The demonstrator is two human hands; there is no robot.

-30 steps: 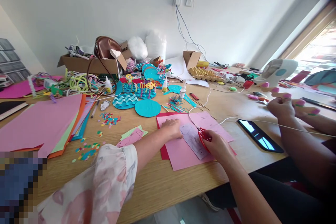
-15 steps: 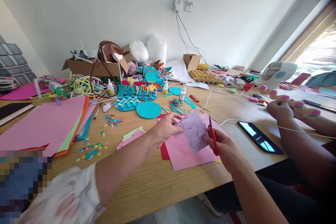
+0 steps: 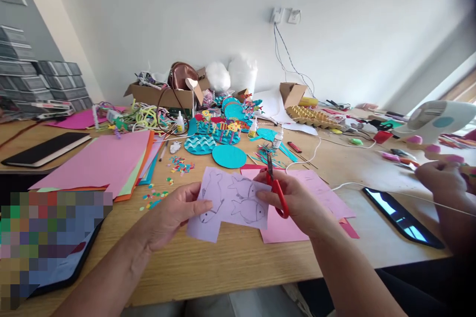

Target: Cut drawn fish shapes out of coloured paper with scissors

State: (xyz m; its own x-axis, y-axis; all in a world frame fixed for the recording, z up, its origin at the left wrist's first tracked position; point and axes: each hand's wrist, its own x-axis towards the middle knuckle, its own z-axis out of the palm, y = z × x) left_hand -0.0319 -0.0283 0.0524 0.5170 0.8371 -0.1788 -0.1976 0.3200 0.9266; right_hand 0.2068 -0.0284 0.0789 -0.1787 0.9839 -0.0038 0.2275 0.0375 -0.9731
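My left hand (image 3: 174,210) pinches the left edge of a lilac paper (image 3: 228,204) with fish outlines drawn on it, holding it up above the wooden table (image 3: 230,257). My right hand (image 3: 295,200) grips red-handled scissors (image 3: 275,187), blades pointing up, and its fingers also touch the paper's right edge. Under them a pink sheet (image 3: 316,188) lies on a red one.
A stack of coloured paper (image 3: 104,163) lies left, teal paper crafts (image 3: 217,138) and a cardboard box (image 3: 159,94) behind. A phone (image 3: 403,218) and white cord lie right. Another person's hands (image 3: 441,176) work at the right. A black notebook (image 3: 44,148) sits far left.
Both hands lifted the lilac fish paper off the pink sheet and brought it nearer, turned flat towards me. The scissors came up with my right hand. The camera view shifted right.
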